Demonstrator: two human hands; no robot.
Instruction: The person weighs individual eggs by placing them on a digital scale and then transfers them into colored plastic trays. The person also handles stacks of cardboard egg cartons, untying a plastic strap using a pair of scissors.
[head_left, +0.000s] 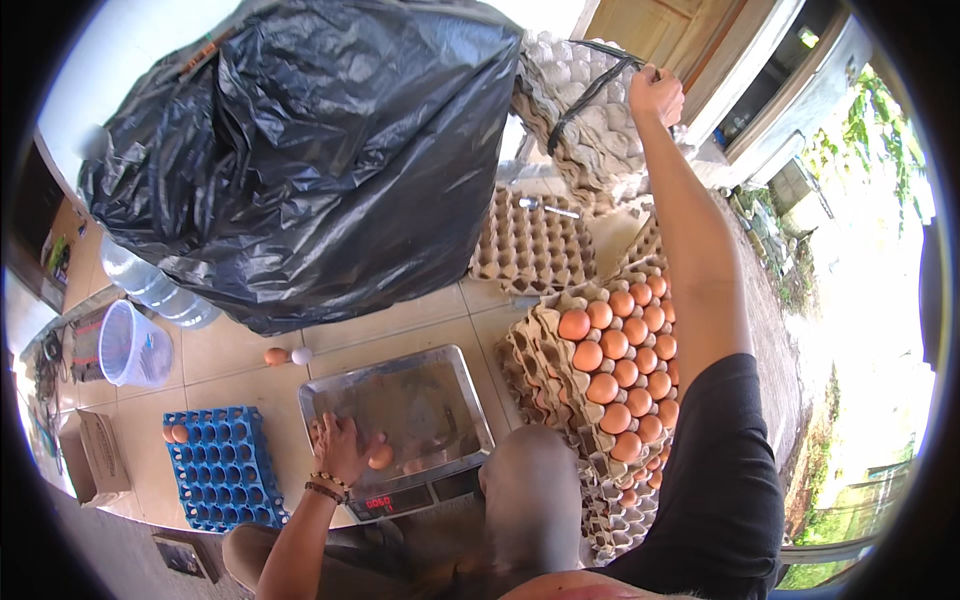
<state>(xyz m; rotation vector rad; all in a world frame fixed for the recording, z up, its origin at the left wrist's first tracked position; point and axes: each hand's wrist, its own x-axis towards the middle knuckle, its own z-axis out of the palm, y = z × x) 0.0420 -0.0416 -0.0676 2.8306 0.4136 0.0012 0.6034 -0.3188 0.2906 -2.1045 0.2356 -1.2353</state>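
Note:
My right hand (657, 96) is raised at the upper right, closed on a black plastic strap (592, 101) that runs around a stack of grey cardboard egg trays (574, 67). My left hand (341, 446) rests over the metal pan (416, 397) of a digital scale, its fingers spread, with a brown egg (380, 457) beside the thumb. Whether the thumb touches the egg cannot be told. The scale's red display (379, 502) is lit. Right of the scale, brown eggs (614, 344) fill the top of a cardboard tray stack (555, 322).
A large black plastic bag (322, 150) spans the upper left. Blue plastic egg trays (221, 469) hold a few eggs at one corner. A brown and a whitish egg (301, 355) lie on the tiles. A clear bucket (135, 345), a cardboard box (94, 457) and an empty cardboard tray (532, 240) stand around.

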